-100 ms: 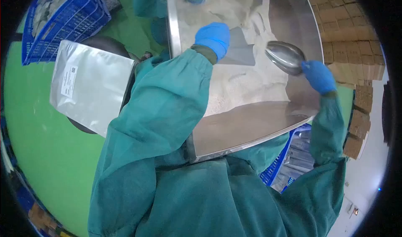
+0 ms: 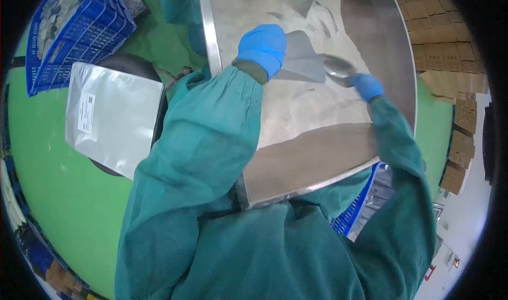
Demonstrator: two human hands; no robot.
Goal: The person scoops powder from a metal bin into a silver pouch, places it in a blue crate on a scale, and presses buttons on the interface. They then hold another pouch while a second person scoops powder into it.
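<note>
My left hand [image 2: 262, 51], in a blue glove, is closed on a grey pouch [image 2: 304, 59] held over pale powder [image 2: 296, 109]. In my right hand [image 2: 367, 86], also gloved in blue, is a shiny metal scoop [image 2: 339, 70]. The scoop's front end is right at the pouch's right edge, its tip overlapping that edge in this view. Both hands are above a large steel tub [image 2: 317, 157], whose bottom is partly covered by the powder.
A co-worker's green sleeve [image 2: 182, 2] reaches in at the top. Left of the tub, a silver labelled bag [image 2: 119, 117] lies on a dark round stool [image 2: 129, 64]. Blue crates [image 2: 87, 32] stand at the upper left and below the tub; cardboard boxes [image 2: 444, 59] are stacked at right.
My right hand has moved left with the scoop, from near the tub's right wall to the pouch's edge. The left hand still holds the pouch in nearly the same spot.
</note>
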